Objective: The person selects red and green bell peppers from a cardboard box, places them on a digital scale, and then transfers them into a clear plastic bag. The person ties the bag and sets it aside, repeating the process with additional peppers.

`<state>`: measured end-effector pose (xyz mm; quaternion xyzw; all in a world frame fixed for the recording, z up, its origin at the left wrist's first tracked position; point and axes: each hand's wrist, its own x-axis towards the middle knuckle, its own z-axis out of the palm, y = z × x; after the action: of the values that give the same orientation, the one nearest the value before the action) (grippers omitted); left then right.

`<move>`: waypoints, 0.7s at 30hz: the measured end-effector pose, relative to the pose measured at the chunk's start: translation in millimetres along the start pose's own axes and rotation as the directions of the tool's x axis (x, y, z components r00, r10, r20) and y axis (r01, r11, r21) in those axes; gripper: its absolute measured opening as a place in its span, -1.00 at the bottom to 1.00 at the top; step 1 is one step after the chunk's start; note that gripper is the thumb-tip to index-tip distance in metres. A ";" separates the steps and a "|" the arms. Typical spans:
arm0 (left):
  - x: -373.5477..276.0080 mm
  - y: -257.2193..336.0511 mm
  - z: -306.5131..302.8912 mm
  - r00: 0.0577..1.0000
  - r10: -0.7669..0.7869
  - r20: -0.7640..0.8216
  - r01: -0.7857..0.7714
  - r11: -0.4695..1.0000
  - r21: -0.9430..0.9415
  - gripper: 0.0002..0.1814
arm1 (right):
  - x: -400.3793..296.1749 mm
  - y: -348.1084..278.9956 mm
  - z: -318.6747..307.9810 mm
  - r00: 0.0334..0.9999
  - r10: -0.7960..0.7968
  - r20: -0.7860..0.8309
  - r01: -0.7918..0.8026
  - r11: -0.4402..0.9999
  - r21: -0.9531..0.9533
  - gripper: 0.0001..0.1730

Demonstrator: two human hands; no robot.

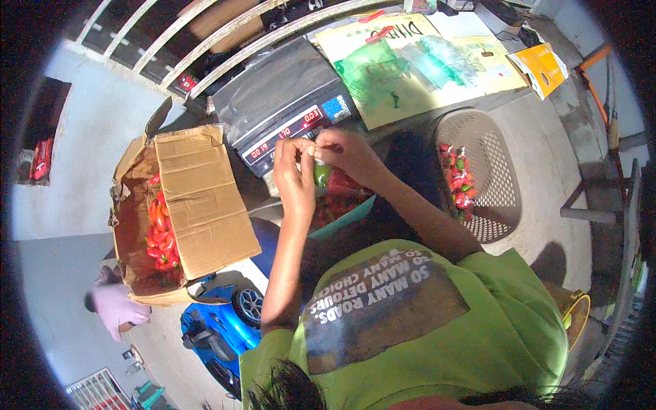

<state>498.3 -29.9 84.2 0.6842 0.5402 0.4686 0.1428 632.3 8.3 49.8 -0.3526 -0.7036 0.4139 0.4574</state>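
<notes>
My left hand (293,164) and my right hand (344,149) meet at the fingertips, pinching the top of a clear plastic bag. Through the film of the bag (322,174) a green pepper shows, with red peppers around it; my right forearm hides part of it. Just beyond my hands stands a digital weighing scale (284,136) with lit red figures. More red peppers lie dimly lit below the bag, so where it ends is unclear. To the left, a torn cardboard box (205,200) holds many red peppers (163,230).
At the right, a perforated plastic basket (505,169) holds bagged red and green peppers (460,179). Green plastic bags (374,64) lie on yellow card. Metal bars (241,41) border the far side. A blue toy car (220,328) and a person in pink (120,307) are lower left.
</notes>
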 end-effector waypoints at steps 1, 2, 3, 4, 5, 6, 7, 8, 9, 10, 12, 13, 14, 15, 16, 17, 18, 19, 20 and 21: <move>2.0 0.3 -3.2 0.997 -0.053 0.060 0.057 0.996 -0.065 -0.96 | -1.1 -9.0 -4.8 0.997 0.071 0.028 -0.072 0.997 0.019 -0.76; 0.7 -5.9 -2.5 0.998 -0.040 0.051 0.045 0.994 -0.100 -0.93 | -2.0 -13.8 -6.9 0.988 0.141 0.058 -0.143 0.989 0.034 -0.75; 0.6 -5.8 -4.1 0.990 -0.103 0.099 0.118 0.980 -0.158 -0.90 | -2.1 -8.9 -7.2 0.985 0.164 0.063 -0.168 0.983 0.073 -0.75; -0.2 -5.3 -6.2 0.975 -0.163 0.149 0.192 0.958 -0.212 -0.87 | -1.6 -0.1 -6.3 0.980 0.186 0.069 -0.192 0.975 0.111 -0.76; -1.0 -4.8 -8.0 0.955 -0.218 0.202 0.267 0.928 -0.261 -0.83 | -1.1 4.7 -5.1 0.975 0.207 0.076 -0.217 0.965 0.148 -0.76; -3.8 -5.0 -8.4 0.967 -0.158 0.199 0.192 0.968 -0.160 -0.82 | -1.5 4.0 -3.8 0.977 0.205 0.062 -0.212 0.968 0.138 -0.76; -6.9 -4.8 -7.5 0.974 -0.098 0.203 0.112 0.992 -0.057 -0.80 | -2.0 1.9 -2.6 0.978 0.202 0.048 -0.207 0.970 0.128 -0.76; -10.0 -4.3 -5.9 0.976 -0.038 0.214 0.029 0.999 0.046 -0.78 | -2.6 -0.3 -1.6 0.979 0.199 0.034 -0.202 0.972 0.117 -0.77; -13.0 -3.4 -4.9 0.973 0.018 0.231 -0.054 0.987 0.149 -0.76 | -3.9 -2.4 0.0 0.992 0.127 0.018 -0.127 0.991 0.038 -0.77; -15.4 -2.4 -3.4 0.972 -0.026 0.232 -0.012 0.987 0.161 -0.76 | -5.6 -4.9 1.3 0.999 0.052 0.006 -0.052 0.998 -0.042 -0.77; -15.7 -10.4 0.4 0.952 -0.082 0.295 0.037 0.987 0.155 -0.75 | -10.1 -11.6 1.4 1.000 -0.007 -0.012 0.005 0.986 -0.169 -0.79; -14.9 -13.8 2.1 0.938 -0.104 0.331 0.056 0.987 0.150 -0.73 | -12.8 -16.1 0.2 1.000 0.009 -0.026 -0.014 0.977 -0.215 -0.81; -13.9 -15.7 1.9 0.929 -0.088 0.359 0.044 0.991 0.129 -0.72 | -15.0 -20.0 -1.8 0.999 0.025 -0.045 -0.036 0.965 -0.261 -0.83; -13.2 -16.6 3.0 0.916 -0.069 0.394 0.030 0.994 0.104 -0.71 | -17.8 -22.8 -4.8 0.996 -0.005 -0.084 -0.020 0.956 -0.292 -0.83; -13.3 -13.6 5.8 0.907 -0.073 0.414 0.044 0.996 0.079 -0.70 | -19.8 -25.6 -7.2 0.992 -0.035 -0.124 -0.008 0.945 -0.326 -0.83; -12.6 -10.5 8.3 0.899 -0.077 0.431 0.058 0.997 0.055 -0.69 | -21.8 -27.4 -9.9 0.984 -0.065 -0.165 0.001 0.932 -0.362 -0.83; -12.2 -1.2 8.6 0.893 -0.103 0.439 0.099 0.995 0.032 -0.70 | -25.4 -27.3 -13.6 0.976 -0.042 -0.216 -0.035 0.939 -0.342 -0.83; -13.1 -0.1 12.6 0.902 -0.105 0.418 0.117 0.993 -0.003 -0.70 | -27.2 -27.4 -16.4 0.964 -0.027 -0.263 -0.061 0.946 -0.318 -0.83; -14.3 0.9 16.9 0.910 -0.106 0.400 0.133 0.990 -0.040 -0.71 | -29.4 -26.8 -19.2 0.951 -0.011 -0.309 -0.084 0.953 -0.292 -0.83; -15.3 2.3 21.6 0.918 -0.106 0.382 0.147 0.986 -0.081 -0.72 | -31.3 -25.1 -23.0 0.943 -0.003 -0.332 -0.092 0.958 -0.270 -0.83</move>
<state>517.3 -37.4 67.2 0.7162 0.5199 0.3471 0.3103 661.3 -23.4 67.0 -0.4940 -0.6610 0.2552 0.5040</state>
